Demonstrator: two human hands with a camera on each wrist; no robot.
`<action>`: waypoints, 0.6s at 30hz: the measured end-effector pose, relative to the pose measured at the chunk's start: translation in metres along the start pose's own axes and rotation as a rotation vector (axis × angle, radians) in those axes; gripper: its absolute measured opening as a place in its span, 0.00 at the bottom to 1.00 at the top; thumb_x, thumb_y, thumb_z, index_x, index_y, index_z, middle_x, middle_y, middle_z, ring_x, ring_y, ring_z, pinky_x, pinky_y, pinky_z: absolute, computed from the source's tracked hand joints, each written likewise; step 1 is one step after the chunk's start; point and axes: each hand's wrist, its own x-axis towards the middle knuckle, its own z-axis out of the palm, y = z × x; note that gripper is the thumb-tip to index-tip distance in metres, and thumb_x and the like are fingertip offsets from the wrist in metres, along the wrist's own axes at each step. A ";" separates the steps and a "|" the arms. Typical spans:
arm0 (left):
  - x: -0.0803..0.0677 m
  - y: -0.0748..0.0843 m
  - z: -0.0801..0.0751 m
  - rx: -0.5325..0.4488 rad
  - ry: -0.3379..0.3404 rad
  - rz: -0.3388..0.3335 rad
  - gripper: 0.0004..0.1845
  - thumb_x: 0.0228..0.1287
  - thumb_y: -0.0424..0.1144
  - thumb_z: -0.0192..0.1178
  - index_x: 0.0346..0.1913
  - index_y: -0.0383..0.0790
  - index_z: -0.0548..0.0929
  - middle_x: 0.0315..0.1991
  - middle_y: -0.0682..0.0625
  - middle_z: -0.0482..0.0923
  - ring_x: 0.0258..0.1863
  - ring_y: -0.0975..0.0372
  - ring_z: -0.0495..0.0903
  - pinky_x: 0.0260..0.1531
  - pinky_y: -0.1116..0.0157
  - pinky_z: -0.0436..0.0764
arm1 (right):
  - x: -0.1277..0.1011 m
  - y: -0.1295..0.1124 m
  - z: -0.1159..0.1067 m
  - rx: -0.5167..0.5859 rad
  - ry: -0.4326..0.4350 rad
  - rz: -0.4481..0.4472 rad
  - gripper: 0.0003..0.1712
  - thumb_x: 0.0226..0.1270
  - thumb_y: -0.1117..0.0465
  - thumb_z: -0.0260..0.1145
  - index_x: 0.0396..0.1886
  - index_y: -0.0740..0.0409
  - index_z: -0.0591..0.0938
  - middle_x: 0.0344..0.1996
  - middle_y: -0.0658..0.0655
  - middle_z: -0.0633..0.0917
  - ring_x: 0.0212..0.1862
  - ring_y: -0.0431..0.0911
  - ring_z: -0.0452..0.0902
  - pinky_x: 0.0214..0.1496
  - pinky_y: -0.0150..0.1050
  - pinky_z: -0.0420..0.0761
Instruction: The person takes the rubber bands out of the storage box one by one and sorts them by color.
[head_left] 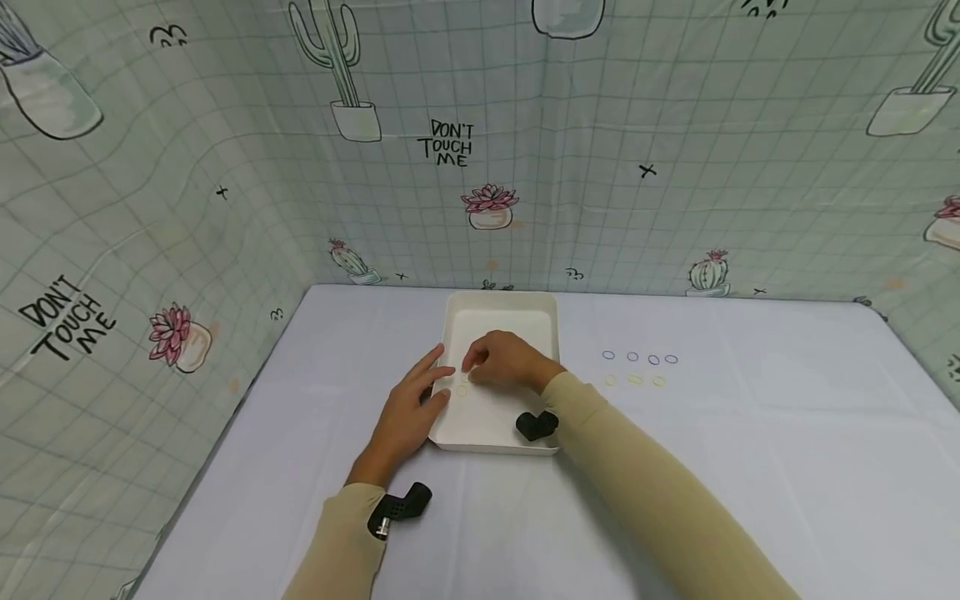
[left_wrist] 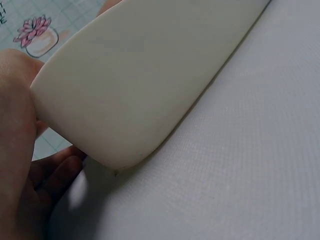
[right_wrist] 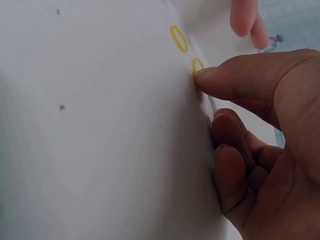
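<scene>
A shallow white tray point(head_left: 501, 302) lies on the table, longer from front to back. My left hand point(head_left: 405, 417) grips its left rim, thumb and forefinger reaching over the edge; in the left wrist view the other fingers point(left_wrist: 62, 175) curl beside the tray's outer wall. Inside the tray, near the left wall, my right hand point(head_left: 506, 360) pinches a thin yellow ring point(right_wrist: 194, 64) at the thumb tip; the forefinger's contact is hidden in the right wrist view. A second yellow ring point(right_wrist: 184, 44) lies on the tray floor close by.
To the tray's right, several blue rings point(head_left: 653, 360) form a row on the white-covered table point(head_left: 750, 467). Three yellow rings point(head_left: 635, 379) lie in a row in front of them. A cactus-print cloth point(head_left: 585, 208) hangs behind and at the left.
</scene>
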 end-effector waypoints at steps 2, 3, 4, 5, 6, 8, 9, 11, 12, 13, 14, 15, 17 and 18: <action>0.001 0.001 -0.001 0.005 -0.002 -0.001 0.18 0.73 0.36 0.57 0.63 0.42 0.81 0.75 0.63 0.59 0.75 0.64 0.57 0.69 0.58 0.66 | 0.000 -0.001 0.000 -0.018 0.008 0.004 0.06 0.62 0.63 0.71 0.34 0.46 0.89 0.33 0.47 0.81 0.41 0.43 0.73 0.46 0.38 0.74; 0.001 0.001 -0.001 0.008 -0.003 -0.002 0.18 0.73 0.36 0.57 0.63 0.42 0.81 0.76 0.63 0.58 0.75 0.64 0.56 0.69 0.58 0.66 | 0.000 -0.002 0.000 -0.025 0.010 0.006 0.06 0.62 0.63 0.71 0.34 0.46 0.89 0.33 0.47 0.81 0.41 0.43 0.73 0.46 0.38 0.74; 0.001 0.000 0.000 0.009 -0.002 -0.005 0.18 0.73 0.36 0.57 0.63 0.42 0.81 0.76 0.64 0.58 0.75 0.64 0.56 0.69 0.58 0.65 | 0.000 -0.002 0.000 -0.026 0.009 0.010 0.06 0.62 0.63 0.71 0.34 0.46 0.89 0.33 0.48 0.82 0.41 0.44 0.73 0.46 0.38 0.74; 0.001 0.000 0.000 0.007 -0.002 -0.008 0.18 0.73 0.36 0.57 0.63 0.42 0.81 0.76 0.64 0.58 0.75 0.64 0.56 0.69 0.58 0.65 | -0.001 -0.003 0.000 -0.028 0.006 0.011 0.05 0.62 0.63 0.71 0.34 0.47 0.89 0.33 0.48 0.82 0.41 0.44 0.73 0.46 0.38 0.74; 0.000 0.000 0.000 0.006 -0.003 -0.011 0.18 0.73 0.36 0.57 0.63 0.42 0.81 0.76 0.64 0.58 0.75 0.64 0.56 0.69 0.57 0.65 | -0.001 -0.003 0.001 -0.029 0.001 0.012 0.05 0.63 0.63 0.71 0.34 0.47 0.89 0.33 0.47 0.82 0.40 0.43 0.73 0.46 0.38 0.74; -0.001 0.000 0.001 0.003 -0.003 -0.015 0.18 0.73 0.36 0.57 0.63 0.42 0.81 0.75 0.64 0.58 0.75 0.64 0.56 0.69 0.57 0.65 | -0.003 -0.003 0.001 -0.031 -0.008 0.012 0.04 0.63 0.63 0.71 0.34 0.49 0.89 0.31 0.47 0.82 0.39 0.43 0.74 0.45 0.37 0.75; -0.001 0.000 0.002 0.000 -0.002 -0.017 0.18 0.73 0.36 0.57 0.63 0.42 0.81 0.75 0.64 0.58 0.75 0.64 0.56 0.69 0.58 0.66 | -0.003 -0.003 0.001 -0.031 -0.013 0.012 0.03 0.63 0.63 0.71 0.34 0.50 0.89 0.31 0.47 0.82 0.38 0.43 0.74 0.44 0.37 0.75; -0.002 0.000 0.002 -0.003 -0.001 -0.021 0.18 0.73 0.36 0.58 0.63 0.42 0.81 0.75 0.65 0.58 0.75 0.64 0.57 0.69 0.57 0.66 | -0.004 -0.003 0.001 -0.036 -0.019 0.011 0.03 0.64 0.63 0.71 0.34 0.51 0.88 0.31 0.47 0.82 0.38 0.43 0.74 0.43 0.36 0.75; -0.002 0.000 0.002 -0.004 0.001 -0.020 0.18 0.73 0.36 0.58 0.63 0.42 0.81 0.75 0.65 0.58 0.75 0.64 0.57 0.68 0.57 0.67 | -0.004 -0.003 0.001 -0.037 -0.017 0.011 0.02 0.64 0.63 0.71 0.34 0.51 0.88 0.31 0.47 0.82 0.38 0.43 0.74 0.43 0.36 0.75; -0.001 0.000 0.003 -0.005 0.004 -0.018 0.18 0.73 0.35 0.58 0.63 0.42 0.81 0.75 0.65 0.58 0.75 0.64 0.57 0.68 0.57 0.66 | -0.004 -0.003 0.001 -0.037 -0.012 0.009 0.03 0.64 0.63 0.71 0.34 0.51 0.88 0.30 0.47 0.82 0.38 0.43 0.74 0.43 0.36 0.75; -0.001 0.000 0.003 -0.006 0.006 -0.017 0.18 0.73 0.35 0.58 0.63 0.42 0.81 0.75 0.65 0.58 0.75 0.64 0.57 0.68 0.57 0.66 | -0.004 -0.004 0.000 -0.041 -0.007 0.002 0.03 0.63 0.64 0.71 0.34 0.51 0.87 0.30 0.47 0.82 0.37 0.42 0.74 0.43 0.36 0.75; -0.001 0.001 0.003 -0.004 0.007 -0.016 0.18 0.73 0.35 0.58 0.63 0.42 0.81 0.75 0.65 0.58 0.75 0.64 0.56 0.69 0.57 0.66 | -0.004 -0.004 0.000 -0.040 -0.003 -0.002 0.03 0.63 0.64 0.71 0.33 0.50 0.87 0.30 0.47 0.82 0.37 0.42 0.74 0.43 0.36 0.75; 0.000 0.001 0.002 -0.002 0.010 -0.015 0.18 0.73 0.35 0.57 0.63 0.42 0.81 0.75 0.65 0.58 0.75 0.64 0.57 0.69 0.56 0.66 | -0.005 -0.004 0.000 -0.043 0.006 -0.009 0.04 0.62 0.64 0.71 0.33 0.50 0.87 0.30 0.47 0.82 0.37 0.42 0.74 0.42 0.36 0.75; 0.000 0.001 0.002 0.002 0.011 -0.016 0.18 0.73 0.35 0.57 0.63 0.42 0.81 0.75 0.65 0.58 0.75 0.64 0.56 0.69 0.56 0.65 | -0.005 -0.004 0.000 -0.041 0.010 -0.010 0.04 0.62 0.64 0.71 0.32 0.50 0.87 0.29 0.47 0.82 0.36 0.42 0.74 0.42 0.35 0.74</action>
